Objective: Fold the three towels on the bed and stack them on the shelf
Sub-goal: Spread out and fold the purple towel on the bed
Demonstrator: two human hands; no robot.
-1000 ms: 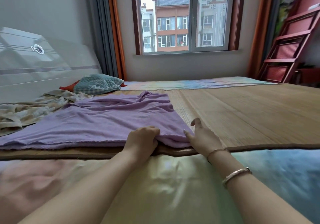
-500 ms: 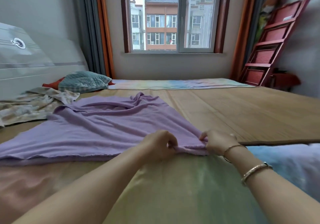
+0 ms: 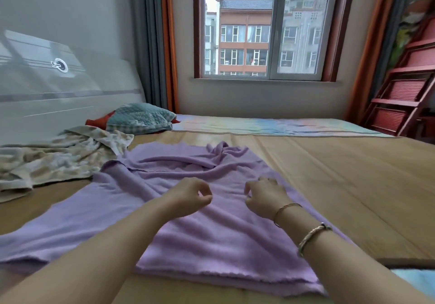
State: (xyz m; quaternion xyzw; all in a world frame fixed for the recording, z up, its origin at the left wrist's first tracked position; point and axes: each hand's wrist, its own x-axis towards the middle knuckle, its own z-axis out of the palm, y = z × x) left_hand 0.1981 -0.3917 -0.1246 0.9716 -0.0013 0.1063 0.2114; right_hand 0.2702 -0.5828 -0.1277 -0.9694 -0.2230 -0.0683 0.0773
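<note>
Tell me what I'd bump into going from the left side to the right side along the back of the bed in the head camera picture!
Crumpled beige patterned towel → red cloth → teal quilted pillow → pastel rainbow sheet → red ladder shelf leaning at the far right.

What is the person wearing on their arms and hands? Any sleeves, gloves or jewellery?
No gloves, and no sleeves in view: both forearms are bare. The left hand and its wrist carry nothing. The right hand has two bracelets on its wrist: a thin cord-like bracelet nearer the hand, and a thicker silvery metal bangle further up the forearm. No rings can be made out.
</note>
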